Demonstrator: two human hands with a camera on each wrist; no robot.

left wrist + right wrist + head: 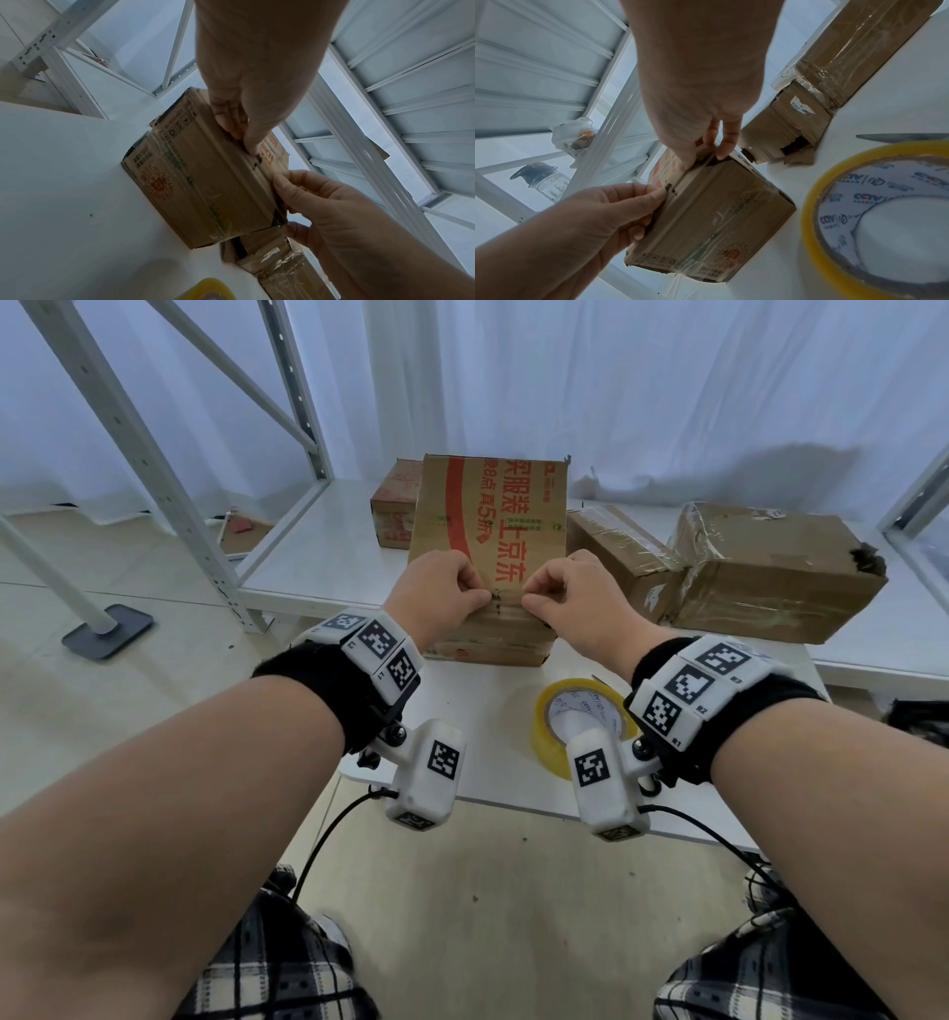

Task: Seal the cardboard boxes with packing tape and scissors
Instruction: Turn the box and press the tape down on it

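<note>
Box in hand: a printed cardboard box stands on the white table straight ahead of the person, its top face tilted toward them.
Left hand: the left hand has its fingers curled and its fingertips pressed on the box's near top edge, beside dark marks on the card; whether a loose tape end lies under them I cannot tell.
Right hand: the right hand is curled the same way, its thumb and fingertips pinching the same edge near the box's right corner, over glossy clear film.
Tape on the box: clear tape already bands the near side face, wrinkled in places.
Tape roll: a yellow-edged roll of packing tape lies flat on the table just nearer than the box, to its right.
Scissors: only a blade tip shows, beyond the roll and right of the box.
Other boxes: a small carton behind the box on its left, two worn, taped cartons to its right.
Handling: the box looks light and fairly stiff, though its corners are scuffed and soft; the film is slick, so bare card edges and corners likely give the surer hold.
Tape handling: thin and clingy, prone to creasing; best pressed flat from the middle outward.
</note>
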